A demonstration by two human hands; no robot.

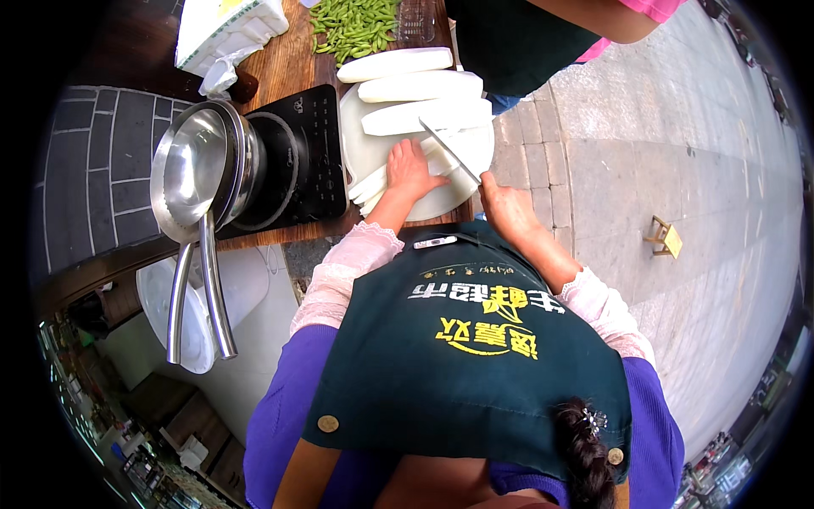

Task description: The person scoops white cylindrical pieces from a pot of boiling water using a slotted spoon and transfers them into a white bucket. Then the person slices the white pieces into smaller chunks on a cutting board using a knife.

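A round white cutting board (375, 153) lies before me at the table's edge. My right hand (510, 207) grips the handle of a kitchen knife (450, 149), its blade slanting up and left over the board. My left hand (409, 170) presses down, fingers spread, on long cut pieces of a peeled white vegetable (439, 159), left of the blade. More cut strips (372, 188) stick out beside my left wrist. Beyond the blade tip lie several large peeled white vegetables (420, 85), side by side, the nearest close to the blade.
Left of the board is a black induction cooktop (305, 159) with stacked steel pans (203, 165), handles towards me. Green bean pods (356, 24) lie at the table's far end, near a white foam box (232, 32). Another person (515, 44) stands at the far right; a small wooden stool (666, 237) is on the pavement.
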